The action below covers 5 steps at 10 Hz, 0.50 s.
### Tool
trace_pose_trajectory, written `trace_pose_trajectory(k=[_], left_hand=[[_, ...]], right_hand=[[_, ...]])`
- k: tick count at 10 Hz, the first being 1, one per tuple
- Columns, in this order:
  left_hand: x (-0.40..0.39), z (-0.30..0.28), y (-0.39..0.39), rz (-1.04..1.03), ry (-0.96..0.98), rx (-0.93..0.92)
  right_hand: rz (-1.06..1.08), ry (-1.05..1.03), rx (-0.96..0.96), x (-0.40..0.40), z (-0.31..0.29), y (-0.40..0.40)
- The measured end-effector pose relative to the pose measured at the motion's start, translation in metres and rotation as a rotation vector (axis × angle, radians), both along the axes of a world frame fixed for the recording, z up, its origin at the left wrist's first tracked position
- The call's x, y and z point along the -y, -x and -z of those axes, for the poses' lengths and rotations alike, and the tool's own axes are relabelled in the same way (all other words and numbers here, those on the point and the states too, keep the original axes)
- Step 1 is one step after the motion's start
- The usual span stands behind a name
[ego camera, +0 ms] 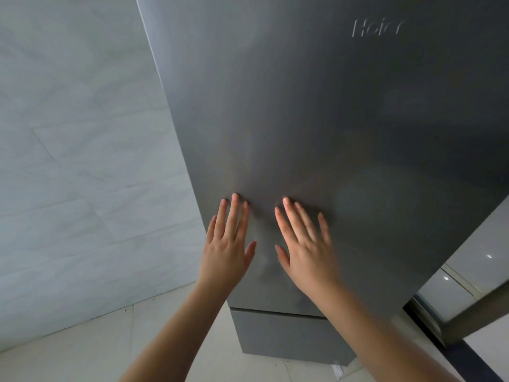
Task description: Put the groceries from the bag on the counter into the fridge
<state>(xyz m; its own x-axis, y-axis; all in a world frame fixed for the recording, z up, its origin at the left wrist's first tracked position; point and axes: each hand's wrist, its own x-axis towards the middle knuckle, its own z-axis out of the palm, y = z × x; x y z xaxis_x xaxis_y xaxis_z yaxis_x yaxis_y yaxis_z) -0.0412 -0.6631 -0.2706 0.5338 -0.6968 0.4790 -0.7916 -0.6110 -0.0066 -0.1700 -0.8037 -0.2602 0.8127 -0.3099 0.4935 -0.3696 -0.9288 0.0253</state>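
Both palms are flat on the fridge door [316,119], left hand [225,249] at 7 o'clock of centre, right hand [308,252] just beside it at 6, fingers straight and spread, holding nothing. Door looks closed. No bag or groceries visible, so can't tell what's left.

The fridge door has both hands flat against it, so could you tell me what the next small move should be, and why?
Probably a short, steady push until the fridge door seats, then let go. The left hand and right hand lie open on its lower part, fingertips touching the panel, holding no groceries. Whether it is fully shut cannot be told.
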Motion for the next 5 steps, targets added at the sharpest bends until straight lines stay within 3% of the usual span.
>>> trace_pose_trajectory(k=[2,5], left_hand=[[-0.007,-0.015,0.01,0.083,0.066,-0.05],[-0.062,-0.007,0.042,0.024,-0.079,-0.025]], right_hand=[[-0.051,-0.076,0.013,-0.008,-0.013,0.009],[0.042,-0.095,-0.067,-0.037,-0.013,0.037]])
